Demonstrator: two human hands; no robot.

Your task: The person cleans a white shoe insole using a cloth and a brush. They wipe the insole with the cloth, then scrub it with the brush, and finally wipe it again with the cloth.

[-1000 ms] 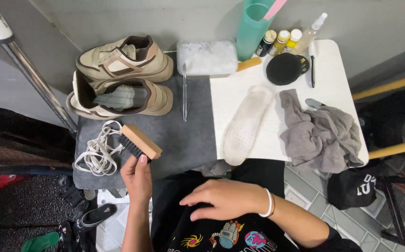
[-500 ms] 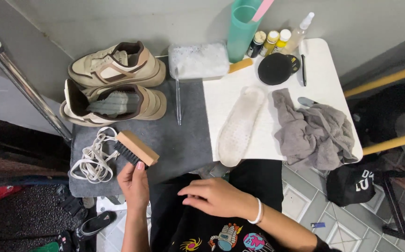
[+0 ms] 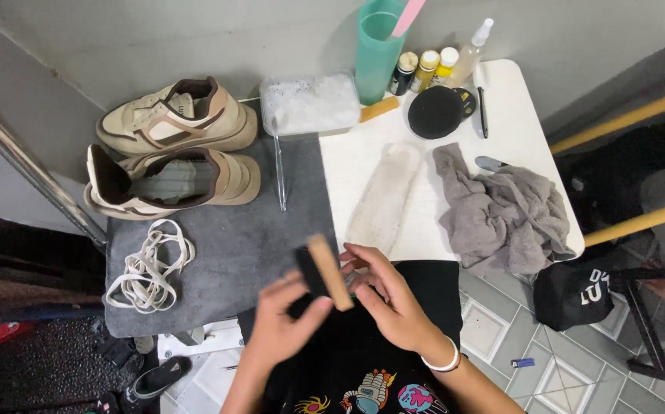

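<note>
Left of the grey felt mat [image 3: 233,238] edge lie loose cream laces [image 3: 147,267]. At the mat's near right corner, my left hand [image 3: 282,330] and right hand [image 3: 390,299] both clasp the wooden-backed black-bristled brush [image 3: 325,272], its long axis running from mat toward me, bristles facing left.

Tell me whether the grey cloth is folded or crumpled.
Crumpled: the grey cloth lies bunched in irregular wrinkles on the white table, no neat folds.
</note>
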